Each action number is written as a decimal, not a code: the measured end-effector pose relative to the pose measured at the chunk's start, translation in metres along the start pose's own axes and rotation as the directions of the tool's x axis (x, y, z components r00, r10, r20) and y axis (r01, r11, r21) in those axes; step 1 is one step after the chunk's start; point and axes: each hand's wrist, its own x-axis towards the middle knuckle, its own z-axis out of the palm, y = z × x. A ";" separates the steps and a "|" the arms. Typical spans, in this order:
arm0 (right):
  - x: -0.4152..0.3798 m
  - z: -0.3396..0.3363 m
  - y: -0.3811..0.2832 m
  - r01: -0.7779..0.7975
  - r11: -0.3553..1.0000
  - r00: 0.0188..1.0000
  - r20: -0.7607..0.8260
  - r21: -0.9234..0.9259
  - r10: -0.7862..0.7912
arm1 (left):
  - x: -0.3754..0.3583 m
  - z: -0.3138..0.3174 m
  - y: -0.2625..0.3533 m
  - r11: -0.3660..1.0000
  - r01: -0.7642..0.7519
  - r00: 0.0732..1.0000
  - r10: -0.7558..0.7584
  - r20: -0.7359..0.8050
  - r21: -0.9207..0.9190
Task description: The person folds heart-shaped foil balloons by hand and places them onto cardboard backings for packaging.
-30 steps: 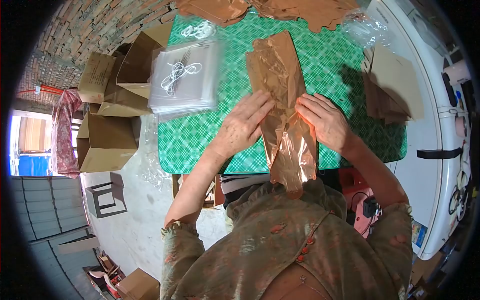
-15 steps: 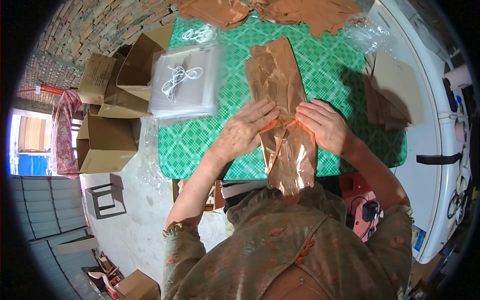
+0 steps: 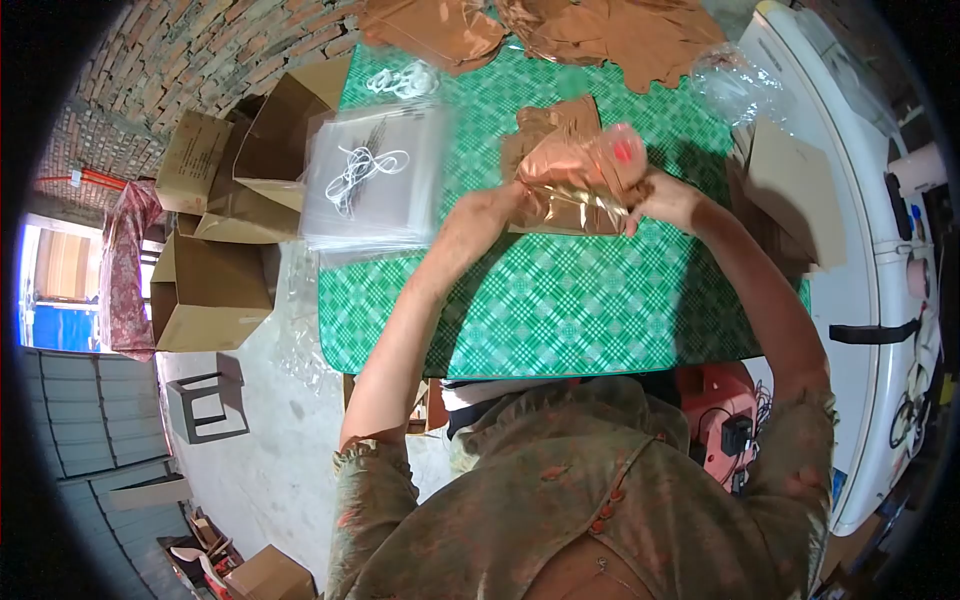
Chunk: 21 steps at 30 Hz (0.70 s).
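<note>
A shiny copper-coloured foil piece with a wavy far edge lies on the green checked tablecloth, its near part folded over toward the far side. My left hand grips the left side of the fold, its fingertips hidden by the foil. At the right side, my right hand is closed on the folded edge, with its raised fingers blurred. More copper foil pieces are spread flat along the table's far edge.
Left on the table is a stack of clear plastic sleeves with a white cord on top. Open cardboard boxes stand beyond it. Brown card sheets and crumpled clear plastic lie to the right, beside a white appliance.
Both hands have moved away from my body, carrying the near end of the foil up and over. The foil's long strip is now folded shorter, and the near tablecloth is uncovered.
</note>
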 end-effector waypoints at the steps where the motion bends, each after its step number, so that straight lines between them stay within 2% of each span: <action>1: 0.001 -0.001 -0.002 -0.013 1.000 1.000 0.018 -0.012 0.013 | 0.008 0.001 -0.008 0.999 0.017 1.000 -0.017 -0.017 -0.048; 2: 0.003 -0.003 -0.004 -0.027 0.999 0.999 0.036 -0.024 0.028 | 0.016 0.001 -0.016 0.997 0.065 0.998 -0.065 -0.008 -0.040; 3: 0.003 -0.003 -0.008 -0.045 0.998 0.997 0.056 -0.036 0.047 | 0.018 0.001 -0.016 0.997 0.044 0.999 -0.045 -0.011 -0.067; 5: -0.004 0.000 -0.016 -0.032 0.999 0.999 -0.014 -0.023 0.032 | 0.019 0.004 -0.018 0.993 0.006 1.000 -0.008 -0.017 -0.120; 6: 0.004 -0.003 -0.003 -0.038 0.998 0.999 0.005 0.057 0.038 | 0.018 0.005 -0.022 0.987 -0.049 0.999 0.048 -0.011 -0.150; 8: 0.014 -0.011 0.018 0.009 0.996 0.997 0.071 0.094 -0.016 | 0.017 0.008 -0.031 0.965 -0.156 0.987 0.159 -0.002 -0.210; 11: 0.017 -0.006 0.010 -0.094 0.993 0.995 0.004 -0.070 0.095 | 0.005 0.010 -0.025 0.949 -0.239 0.965 0.209 -0.160 -0.206; 12: 0.014 0.003 -0.001 -0.104 0.994 0.993 -0.067 -0.031 0.102 | 0.001 0.010 -0.023 0.961 -0.239 0.962 0.215 -0.170 -0.141; 15: 0.024 -0.006 0.001 -0.239 0.970 0.971 0.019 -0.039 0.240 | -0.005 0.008 -0.023 0.972 -0.226 0.950 0.233 -0.209 0.057; 17: 0.023 -0.006 0.003 -0.191 0.981 0.981 0.019 -0.019 0.192 | -0.005 0.009 -0.030 0.960 -0.209 0.935 0.252 -0.251 0.185; 20: 0.019 -0.005 -0.001 -0.194 0.981 0.981 0.003 -0.005 0.194 | -0.005 0.012 -0.029 0.980 -0.199 0.942 0.198 -0.271 0.025; 21: 0.020 -0.004 0.002 -0.207 0.978 0.978 -0.020 -0.004 0.207 | -0.005 0.012 -0.029 0.980 -0.195 0.942 0.197 -0.272 0.034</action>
